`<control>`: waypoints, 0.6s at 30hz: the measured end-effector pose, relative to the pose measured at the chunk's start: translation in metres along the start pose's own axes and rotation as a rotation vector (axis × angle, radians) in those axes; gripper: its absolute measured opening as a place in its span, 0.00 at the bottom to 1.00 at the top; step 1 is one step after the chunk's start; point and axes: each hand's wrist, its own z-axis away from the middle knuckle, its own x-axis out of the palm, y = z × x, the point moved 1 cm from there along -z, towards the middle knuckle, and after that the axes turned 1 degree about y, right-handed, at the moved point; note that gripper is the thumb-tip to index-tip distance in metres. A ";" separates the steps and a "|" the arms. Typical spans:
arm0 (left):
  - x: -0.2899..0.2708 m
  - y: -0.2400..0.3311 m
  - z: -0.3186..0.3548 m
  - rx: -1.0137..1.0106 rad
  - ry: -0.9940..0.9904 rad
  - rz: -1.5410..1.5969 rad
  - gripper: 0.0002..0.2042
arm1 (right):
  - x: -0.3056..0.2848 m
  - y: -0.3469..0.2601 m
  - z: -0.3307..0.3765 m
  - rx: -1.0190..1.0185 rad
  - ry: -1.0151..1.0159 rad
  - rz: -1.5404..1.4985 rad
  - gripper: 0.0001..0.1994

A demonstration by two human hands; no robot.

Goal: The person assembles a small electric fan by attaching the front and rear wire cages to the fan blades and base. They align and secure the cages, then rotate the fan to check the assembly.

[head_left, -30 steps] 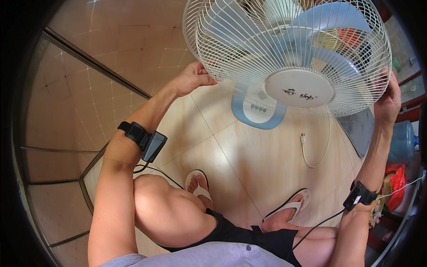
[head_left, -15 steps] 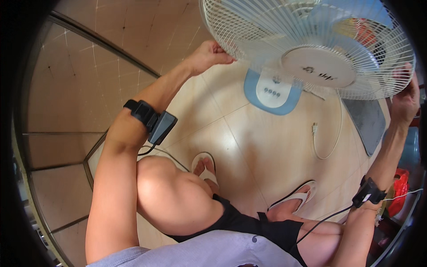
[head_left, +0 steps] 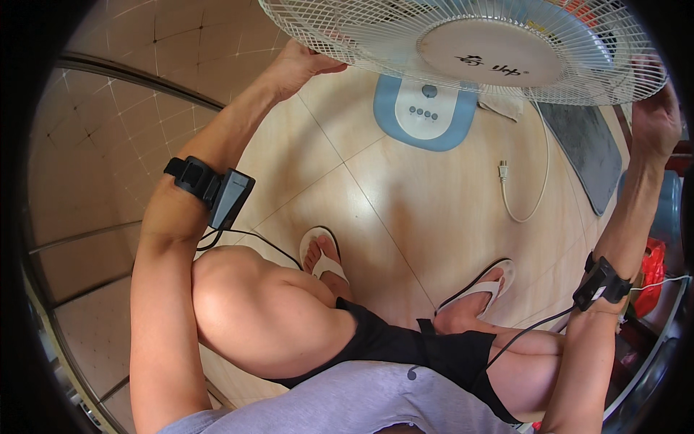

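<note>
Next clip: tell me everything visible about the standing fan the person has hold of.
The fan is a pedestal type with a round white wire guard, plastic-looking, and a pale round hub cap at its centre bearing dark markings. Blades behind the guard are hard to make out. Its blue and white base stands on the tan tiled floor and carries a row of small buttons. A white cord with a plug lies loose on the floor, unplugged. The left hand grips the guard's rim, the right hand the opposite side.

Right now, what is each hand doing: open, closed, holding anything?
Left hand: closed on the rim of the fan grille.
Right hand: gripping the grille's opposite rim.
</note>
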 end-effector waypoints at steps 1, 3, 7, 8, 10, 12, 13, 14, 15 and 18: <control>-0.001 0.000 -0.001 0.008 -0.010 -0.012 0.18 | -0.008 0.004 0.004 0.107 0.129 0.012 0.19; -0.002 -0.001 -0.003 0.016 -0.021 -0.009 0.18 | -0.021 0.013 0.007 0.105 0.071 0.085 0.21; 0.001 -0.002 -0.004 0.003 -0.001 0.022 0.16 | -0.047 0.026 0.005 0.157 -0.058 -0.091 0.20; 0.001 -0.001 -0.004 0.001 0.012 0.022 0.15 | -0.050 0.027 0.004 0.174 -0.108 -0.168 0.20; 0.003 0.003 -0.004 -0.019 0.008 0.019 0.14 | -0.054 0.029 0.003 0.132 -0.312 -0.339 0.20; 0.004 0.007 -0.002 -0.035 0.003 0.003 0.14 | -0.056 0.032 0.003 0.188 -0.236 -0.347 0.20; 0.004 0.010 -0.002 -0.033 0.004 0.000 0.14 | -0.058 0.033 0.005 0.209 -0.034 -0.253 0.20; 0.006 0.012 -0.001 -0.033 0.007 -0.002 0.14 | -0.058 0.035 0.007 0.222 0.077 -0.171 0.20; 0.007 0.013 -0.001 -0.033 0.008 -0.001 0.14 | -0.057 0.037 0.012 0.200 0.121 -0.127 0.20; 0.009 0.016 0.000 -0.026 0.022 -0.024 0.13 | -0.056 0.034 0.010 0.173 -0.055 -0.199 0.20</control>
